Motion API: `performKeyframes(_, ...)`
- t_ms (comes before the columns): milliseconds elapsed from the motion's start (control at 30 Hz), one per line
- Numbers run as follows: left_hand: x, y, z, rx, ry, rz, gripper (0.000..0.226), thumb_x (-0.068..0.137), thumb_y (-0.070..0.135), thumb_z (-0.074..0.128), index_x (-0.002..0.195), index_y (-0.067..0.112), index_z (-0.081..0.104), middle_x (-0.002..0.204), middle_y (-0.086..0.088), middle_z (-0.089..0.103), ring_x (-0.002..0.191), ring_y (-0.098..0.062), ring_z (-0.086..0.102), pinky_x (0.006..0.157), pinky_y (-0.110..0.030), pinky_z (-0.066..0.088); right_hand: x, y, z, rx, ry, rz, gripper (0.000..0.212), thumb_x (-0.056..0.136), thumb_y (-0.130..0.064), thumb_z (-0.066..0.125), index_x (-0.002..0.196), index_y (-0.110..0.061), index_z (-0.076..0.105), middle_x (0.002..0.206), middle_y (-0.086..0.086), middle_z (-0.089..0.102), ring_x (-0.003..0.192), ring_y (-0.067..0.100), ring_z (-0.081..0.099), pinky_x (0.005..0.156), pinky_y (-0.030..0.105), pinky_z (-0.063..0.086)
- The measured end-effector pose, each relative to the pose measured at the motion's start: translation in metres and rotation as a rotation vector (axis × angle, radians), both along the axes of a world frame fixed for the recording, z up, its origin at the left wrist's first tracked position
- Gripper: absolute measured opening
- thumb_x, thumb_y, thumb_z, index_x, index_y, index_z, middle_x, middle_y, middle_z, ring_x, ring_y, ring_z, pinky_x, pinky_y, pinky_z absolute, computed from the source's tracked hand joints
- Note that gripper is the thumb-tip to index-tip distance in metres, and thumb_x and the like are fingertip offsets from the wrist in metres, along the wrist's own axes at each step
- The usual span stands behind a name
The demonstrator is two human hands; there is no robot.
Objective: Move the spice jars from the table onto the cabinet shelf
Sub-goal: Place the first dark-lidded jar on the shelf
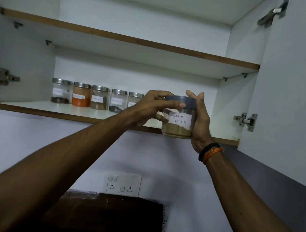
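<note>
the garam masala jar (179, 120) is held in front of the lower shelf edge (42, 110), gripped at the lid by the left hand (149, 108) and cupped along its side by the right hand (199, 122). if it is not raised enough, the base could be caught on the edge, or the row of jars (96, 98) could be knocked.

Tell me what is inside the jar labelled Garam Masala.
The Garam Masala jar holds brown powder filling its lower part. The label and both hands, left hand and right hand, cover the rest.

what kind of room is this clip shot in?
Most likely a home kitchen. A wall cabinet stands open, a row of labelled spice jars sits on its lower shelf, and both hands hold a jar marked Garam Masala. A wall socket plate sits below.
</note>
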State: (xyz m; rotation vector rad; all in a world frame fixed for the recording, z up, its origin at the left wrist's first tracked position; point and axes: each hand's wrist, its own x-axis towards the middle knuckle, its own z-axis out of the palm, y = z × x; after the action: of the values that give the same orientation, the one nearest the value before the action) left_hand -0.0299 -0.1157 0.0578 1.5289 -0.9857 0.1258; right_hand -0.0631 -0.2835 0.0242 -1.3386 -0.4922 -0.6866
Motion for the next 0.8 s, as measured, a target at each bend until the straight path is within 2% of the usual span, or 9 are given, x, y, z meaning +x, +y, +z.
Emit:
performKeyframes(67, 0.009, 0.000, 0.009, -0.015, -0.019, 0.022, 0.037, 0.079, 0.029, 0.082, 0.110, 0.012, 0.073, 0.107, -0.013, 0.074, 0.100, -0.031, 0.072, 0.086, -0.056, 0.057, 0.011, -0.007, 0.004, -0.008, -0.016, -0.128, 0.061, 0.100, -0.063, 0.026, 0.126, -0.023, 0.064, 0.117, 0.007, 0.071, 0.103, 0.023, 0.071, 0.082, 0.039, 0.059)
performKeyframes(133, 0.019, 0.000, 0.018, -0.027, -0.041, 0.039, 0.039, 0.079, 0.028, 0.082, 0.112, 0.011, 0.071, 0.109, -0.013, 0.074, 0.100, -0.031, 0.073, 0.082, -0.051, 0.060, 0.024, -0.014, 0.006, -0.044, 0.008, -0.329, 0.066, 0.101, -0.062, 0.024, 0.110, -0.016, 0.072, 0.102, 0.005, 0.075, 0.093, 0.020, 0.070, 0.078, 0.036, 0.055)
performKeyframes(200, 0.028, 0.001, 0.028, -0.035, -0.049, 0.051, 0.043, 0.077, 0.028, 0.082, 0.114, 0.010, 0.070, 0.108, -0.012, 0.075, 0.099, -0.029, 0.074, 0.080, -0.047, 0.062, 0.040, -0.020, 0.008, -0.115, 0.035, -0.527, 0.060, 0.103, -0.056, 0.031, 0.087, -0.017, 0.074, 0.087, 0.001, 0.075, 0.083, 0.018, 0.069, 0.078, 0.037, 0.054)
performKeyframes(300, 0.045, 0.001, 0.039, -0.030, -0.046, 0.058, 0.039, 0.076, 0.028, 0.084, 0.109, 0.011, 0.071, 0.108, -0.013, 0.075, 0.098, -0.030, 0.074, 0.080, -0.049, 0.061, 0.064, -0.032, 0.005, -0.277, 0.009, -0.763, 0.050, 0.102, -0.048, 0.043, 0.069, -0.022, 0.069, 0.072, -0.008, 0.071, 0.070, 0.011, 0.065, 0.071, 0.027, 0.050)
performKeyframes(400, 0.062, 0.000, 0.043, -0.003, -0.047, 0.067, 0.034, 0.077, 0.027, 0.082, 0.105, 0.013, 0.070, 0.107, -0.013, 0.075, 0.095, -0.030, 0.075, 0.071, -0.039, 0.062, 0.086, -0.044, -0.005, -0.466, -0.001, -0.936, 0.046, 0.102, -0.041, 0.048, 0.074, -0.015, 0.074, 0.076, -0.004, 0.073, 0.069, 0.010, 0.062, 0.064, 0.017, 0.043)
performKeyframes(533, 0.088, -0.007, 0.041, 0.051, -0.030, 0.088, 0.036, 0.077, 0.023, 0.082, 0.107, 0.009, 0.066, 0.103, -0.008, 0.074, 0.090, -0.027, 0.075, 0.071, -0.037, 0.063, 0.108, -0.058, -0.020, -0.565, 0.105, -1.045, 0.045, 0.099, -0.040, 0.049, 0.080, -0.007, 0.074, 0.078, 0.007, 0.074, 0.072, 0.023, 0.065, 0.073, 0.034, 0.056)
performKeyframes(667, 0.113, -0.014, 0.033, 0.065, -0.008, 0.084, 0.032, 0.080, 0.022, 0.080, 0.106, 0.010, 0.066, 0.102, -0.006, 0.073, 0.083, -0.020, 0.076, 0.072, -0.037, 0.062, 0.116, -0.056, -0.025, -0.509, 0.098, -1.170, 0.039, 0.096, -0.041, 0.051, 0.076, -0.014, 0.072, 0.070, 0.003, 0.069, 0.066, 0.023, 0.060, 0.067, 0.030, 0.050)
performKeyframes(733, 0.125, -0.018, 0.029, 0.080, -0.008, 0.074, 0.031, 0.081, 0.023, 0.079, 0.106, 0.011, 0.065, 0.102, -0.006, 0.073, 0.083, -0.018, 0.076, 0.069, -0.032, 0.063, 0.119, -0.056, -0.026, -0.462, 0.098, -1.188, 0.038, 0.095, -0.039, 0.053, 0.070, -0.014, 0.069, 0.062, 0.002, 0.064, 0.060, 0.023, 0.057, 0.064, 0.027, 0.045)
performKeyframes(800, 0.137, -0.025, 0.025, 0.097, 0.001, 0.067, 0.034, 0.083, 0.021, 0.077, 0.110, 0.008, 0.063, 0.103, -0.005, 0.073, 0.085, -0.019, 0.075, 0.070, -0.033, 0.062, 0.121, -0.057, -0.027, -0.455, 0.093, -1.203, 0.039, 0.094, -0.036, 0.054, 0.063, -0.013, 0.063, 0.054, 0.000, 0.057, 0.053, 0.020, 0.052, 0.060, 0.026, 0.042)
